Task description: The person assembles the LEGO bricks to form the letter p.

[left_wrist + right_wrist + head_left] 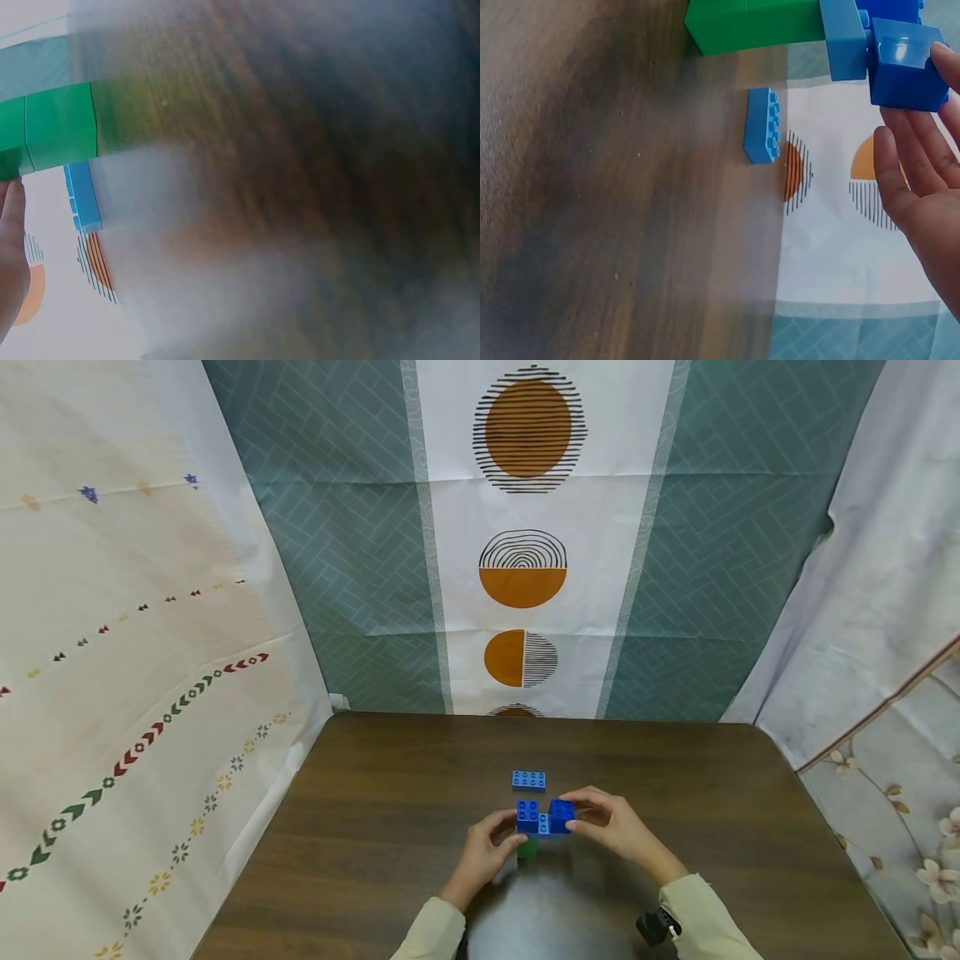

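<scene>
Green toy building bricks are stacked upright on the table, with a light blue brick lying across the top. Two dark blue bricks are on that light blue one, a left one and a right one, with a gap between them. My left hand pinches the left dark blue brick with thumb and forefinger. In the left wrist view a finger comes close to the green bricks. My right hand grips the right dark blue brick between thumb and fingers.
A loose light blue brick, studs up, lies on the brown table just beyond the stack. Behind the table's far edge hangs a patterned curtain, and pale cloths hang at both sides.
</scene>
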### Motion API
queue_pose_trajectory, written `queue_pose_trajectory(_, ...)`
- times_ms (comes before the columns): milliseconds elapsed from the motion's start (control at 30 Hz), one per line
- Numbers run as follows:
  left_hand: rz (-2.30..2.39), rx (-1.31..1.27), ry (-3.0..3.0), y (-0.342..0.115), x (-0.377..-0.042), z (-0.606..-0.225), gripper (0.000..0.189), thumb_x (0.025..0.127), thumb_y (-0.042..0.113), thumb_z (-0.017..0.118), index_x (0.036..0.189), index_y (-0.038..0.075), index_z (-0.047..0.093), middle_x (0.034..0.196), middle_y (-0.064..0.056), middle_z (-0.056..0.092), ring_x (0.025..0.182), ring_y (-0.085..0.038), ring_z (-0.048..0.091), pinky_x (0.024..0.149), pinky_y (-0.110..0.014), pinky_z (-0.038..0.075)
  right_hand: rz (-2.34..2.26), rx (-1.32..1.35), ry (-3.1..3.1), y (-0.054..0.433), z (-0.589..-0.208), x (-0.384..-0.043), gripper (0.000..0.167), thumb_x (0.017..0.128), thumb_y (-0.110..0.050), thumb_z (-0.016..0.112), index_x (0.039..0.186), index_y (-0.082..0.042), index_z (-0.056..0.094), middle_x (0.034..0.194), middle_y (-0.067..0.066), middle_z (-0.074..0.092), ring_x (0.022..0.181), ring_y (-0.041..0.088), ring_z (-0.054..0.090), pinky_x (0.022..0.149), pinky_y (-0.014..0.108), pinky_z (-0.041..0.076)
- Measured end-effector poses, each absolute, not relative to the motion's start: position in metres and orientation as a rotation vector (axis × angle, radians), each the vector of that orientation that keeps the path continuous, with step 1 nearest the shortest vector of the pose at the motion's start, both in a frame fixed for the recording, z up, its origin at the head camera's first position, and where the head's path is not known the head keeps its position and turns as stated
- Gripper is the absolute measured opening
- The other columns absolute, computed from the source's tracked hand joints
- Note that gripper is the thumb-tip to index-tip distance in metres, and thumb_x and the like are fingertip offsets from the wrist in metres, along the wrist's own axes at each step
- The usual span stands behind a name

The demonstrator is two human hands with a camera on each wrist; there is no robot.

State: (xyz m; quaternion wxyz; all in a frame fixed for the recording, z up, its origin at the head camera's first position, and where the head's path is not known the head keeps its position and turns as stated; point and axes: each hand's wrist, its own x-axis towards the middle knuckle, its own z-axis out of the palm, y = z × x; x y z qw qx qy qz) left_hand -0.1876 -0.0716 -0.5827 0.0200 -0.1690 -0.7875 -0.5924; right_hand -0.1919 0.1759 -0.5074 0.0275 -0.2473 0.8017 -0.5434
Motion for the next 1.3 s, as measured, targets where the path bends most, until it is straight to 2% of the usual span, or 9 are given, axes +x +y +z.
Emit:
queue_pose_trajectory(100,-1.859,-0.514,-2.442,-0.072,-0.187,-0.583,0.034,0.089,0.017,0.068,0.120,0.006,0.063,0.116,-0.009,0.066,0.109,-0.025,0.063,0.091,-0.032,0.052,-1.670,-0.792,2.486,0.176,-0.507,-0.191,0.034,0.088,-0.009,0.070,0.121,-0.004,0.063,0.111,0.012,0.063,0.099,0.026,0.063,0.087,0.054,0.052)
queue_pose_trajectory(233,-1.856,-0.544,-2.420,-0.072,-0.189,-0.584,0.034,0.089,0.017,0.068,0.120,0.005,0.063,0.116,-0.011,0.066,0.109,-0.027,0.063,0.091,-0.033,0.053,-1.665,-0.814,2.496,0.179,-0.518,-0.196,0.034,0.087,-0.014,0.072,0.120,-0.008,0.065,0.109,0.008,0.063,0.098,0.020,0.063,0.085,0.048,0.054)
queue_pose_trajectory(467,-1.879,-0.544,-2.406,-0.074,-0.189,-0.584,0.035,0.089,0.016,0.068,0.121,0.004,0.062,0.116,-0.012,0.066,0.110,-0.027,0.063,0.090,-0.032,0.053,-1.648,-0.871,2.515,0.176,-0.517,-0.198,0.035,0.087,-0.015,0.072,0.121,-0.008,0.065,0.108,0.007,0.064,0.097,0.020,0.063,0.083,0.045,0.056)
queue_pose_trajectory(700,-1.869,-0.545,-2.425,-0.072,-0.188,-0.582,0.035,0.089,0.017,0.068,0.121,0.004,0.062,0.117,-0.011,0.065,0.110,-0.026,0.063,0.091,-0.030,0.052,-1.654,-0.847,2.534,0.175,-0.516,-0.194,0.036,0.085,-0.015,0.074,0.119,-0.009,0.067,0.105,0.003,0.064,0.096,0.015,0.061,0.085,0.052,0.053)
queue_pose_trajectory(900,-1.855,-0.539,-2.417,-0.071,-0.188,-0.583,0.034,0.089,0.014,0.067,0.121,0.004,0.062,0.116,-0.012,0.065,0.110,-0.028,0.063,0.091,-0.035,0.053,-1.603,-0.856,2.567,0.175,-0.515,-0.196,0.036,0.086,-0.016,0.074,0.120,-0.008,0.067,0.106,0.004,0.064,0.097,0.018,0.062,0.084,0.051,0.054)
queue_pose_trajectory(1033,-1.857,-0.532,-2.420,-0.072,-0.188,-0.582,0.034,0.089,0.014,0.068,0.121,0.004,0.062,0.117,-0.012,0.065,0.110,-0.027,0.063,0.091,-0.033,0.052,-1.582,-0.877,2.544,0.176,-0.513,-0.199,0.033,0.088,-0.015,0.072,0.120,-0.008,0.066,0.109,0.006,0.064,0.098,0.021,0.062,0.085,0.050,0.054)
queue_pose_trajectory(1300,-1.844,-0.538,-2.439,-0.072,-0.189,-0.583,0.035,0.089,0.015,0.069,0.121,0.005,0.062,0.118,-0.011,0.065,0.111,-0.026,0.062,0.092,-0.031,0.052,-1.658,-0.761,2.520,0.181,-0.514,-0.208,0.025,0.094,-0.018,0.064,0.118,-0.012,0.066,0.114,0.005,0.066,0.101,0.013,0.062,0.087,0.025,0.053)
